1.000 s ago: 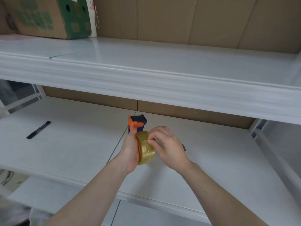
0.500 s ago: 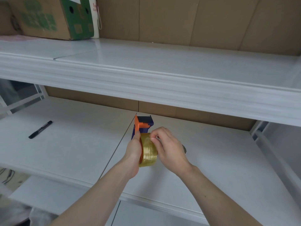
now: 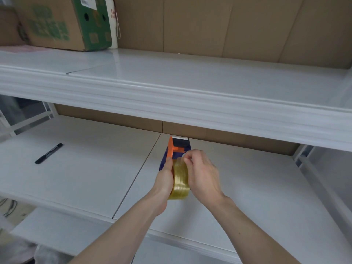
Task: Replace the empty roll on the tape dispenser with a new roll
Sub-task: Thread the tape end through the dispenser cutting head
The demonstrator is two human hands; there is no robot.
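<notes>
An orange and dark blue tape dispenser [image 3: 178, 147] is held upright above the lower white shelf [image 3: 85, 168], its cutter end pointing away from me. A yellowish clear tape roll [image 3: 180, 181] sits on it. My left hand [image 3: 165, 180] grips the dispenser and roll from the left side. My right hand [image 3: 203, 174] covers the roll's right side, its fingertips pinched at the top of the roll near the orange arm, apparently on the tape's end. The dispenser's handle is hidden behind my hands.
A black marker [image 3: 48, 153] lies on the lower shelf at the left. The upper white shelf [image 3: 190, 88] juts out above the dispenser. A cardboard box with green print [image 3: 62, 21] stands on it at the far left. Brown cardboard backs both shelves.
The dispenser and roll have turned more upright and edge-on to me. My right fingertips have moved up from the roll's face to its top, by the orange arm.
</notes>
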